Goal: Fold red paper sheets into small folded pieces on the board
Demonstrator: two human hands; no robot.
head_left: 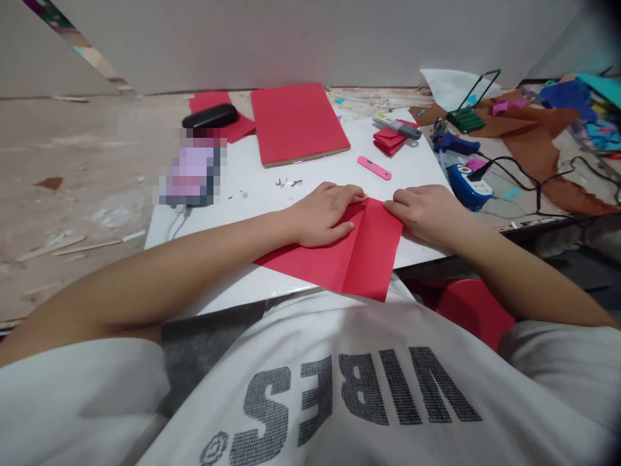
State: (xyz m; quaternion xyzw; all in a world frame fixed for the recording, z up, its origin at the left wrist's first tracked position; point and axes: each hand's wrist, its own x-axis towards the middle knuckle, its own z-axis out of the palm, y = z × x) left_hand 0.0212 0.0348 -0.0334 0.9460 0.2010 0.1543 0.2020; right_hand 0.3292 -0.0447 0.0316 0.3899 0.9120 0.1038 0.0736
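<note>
A red sheet of paper [361, 255] lies folded on the white board [252, 188] in front of me, its near corner hanging over the board's edge. My left hand [326, 213] rests flat on the sheet's left half, fingers stretched toward the top fold. My right hand [425, 210] is at the sheet's upper right corner, fingers curled and pressing the paper's edge down.
A stack of red paper [297, 123] lies at the back of the board, with a black case [210, 116], a blurred phone [191, 175], a pink cutter [374, 168], folded red pieces [389, 140], a blue glue gun [466, 184] and craft scraps to the right.
</note>
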